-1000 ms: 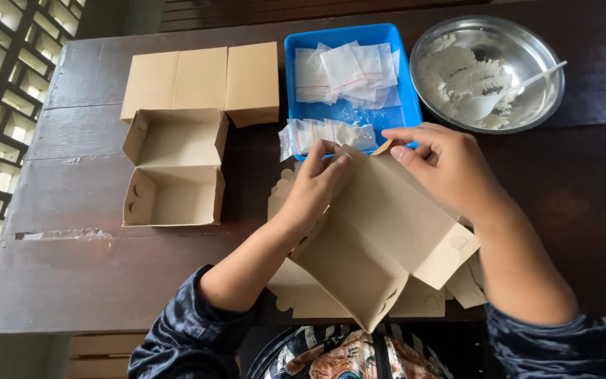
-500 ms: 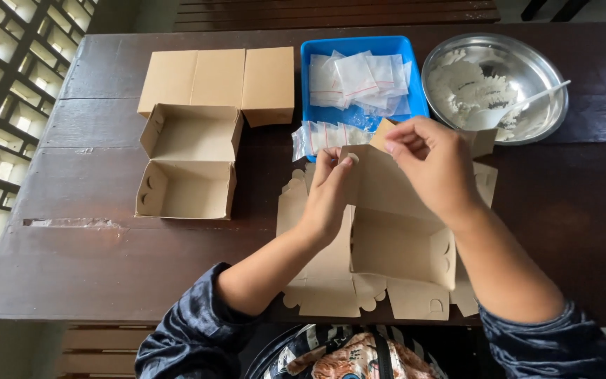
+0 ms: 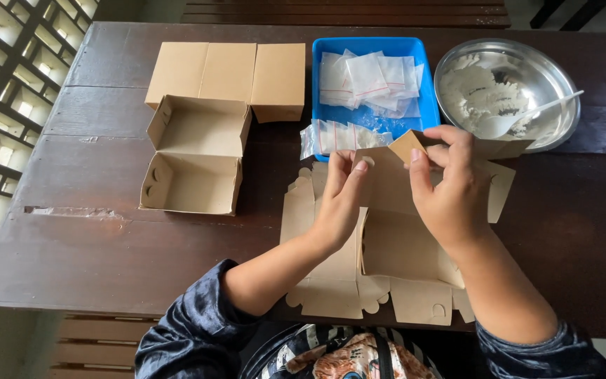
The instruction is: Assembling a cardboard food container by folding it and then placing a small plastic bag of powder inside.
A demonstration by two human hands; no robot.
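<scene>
A brown cardboard box (image 3: 401, 242), half folded, lies at the table's near edge on a pile of flat box blanks (image 3: 327, 291). My left hand (image 3: 338, 203) pinches the box's far wall near its left corner. My right hand (image 3: 447, 186) grips the far right flap and bends it over. Both hands sit on the same box, a few centimetres apart. Just beyond them lie small clear plastic bags (image 3: 334, 137) at the blue tray's (image 3: 422, 112) front edge.
An open folded cardboard box (image 3: 194, 158) stands at the left, with several closed boxes (image 3: 229, 74) behind it. The blue tray holds more clear bags (image 3: 369, 77). A steel bowl (image 3: 562, 84) with white powder and a white spoon (image 3: 527, 119) is at the far right.
The box has been lowered from a tilted, lifted position onto the pile of blanks. Both hands have shifted along its far wall, and the right hand now bends the corner flap.
</scene>
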